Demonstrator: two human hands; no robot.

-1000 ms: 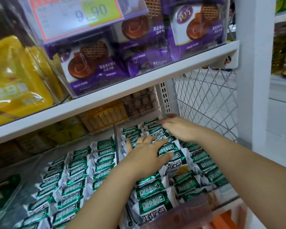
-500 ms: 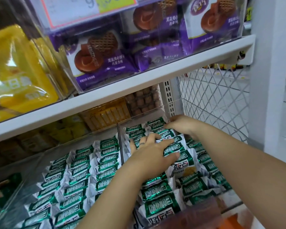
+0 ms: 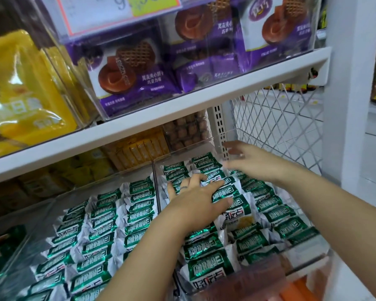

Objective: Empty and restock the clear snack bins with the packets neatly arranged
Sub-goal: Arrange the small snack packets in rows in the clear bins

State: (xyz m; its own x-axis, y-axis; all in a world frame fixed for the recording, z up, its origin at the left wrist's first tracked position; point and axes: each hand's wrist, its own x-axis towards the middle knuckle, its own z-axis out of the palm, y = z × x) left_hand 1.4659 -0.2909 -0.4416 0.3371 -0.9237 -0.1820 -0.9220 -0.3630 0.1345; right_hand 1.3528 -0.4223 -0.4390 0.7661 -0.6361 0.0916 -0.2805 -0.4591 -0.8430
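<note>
Two clear snack bins stand side by side on the lower shelf, both filled with rows of green-and-silver packets. My left hand (image 3: 199,199) lies flat on the packets (image 3: 206,246) in the middle of the right bin (image 3: 308,270), fingers spread. My right hand (image 3: 250,162) is lifted just above the back right corner of that bin, fingers spread and blurred, holding nothing. The left bin (image 3: 52,205) holds tidy rows of the same packets (image 3: 109,220).
A white shelf board (image 3: 161,118) overhangs the bins, carrying clear bins of purple biscuit packs (image 3: 128,70) and yellow packs (image 3: 20,88). A white wire mesh panel (image 3: 278,131) and a white post (image 3: 352,105) close the right side. Yellow and brown snacks sit behind the bins.
My right hand has lifted off the back packets and moved right toward the mesh, fingers spreading. My left hand stays pressed on the packets. The camera has moved closer.
</note>
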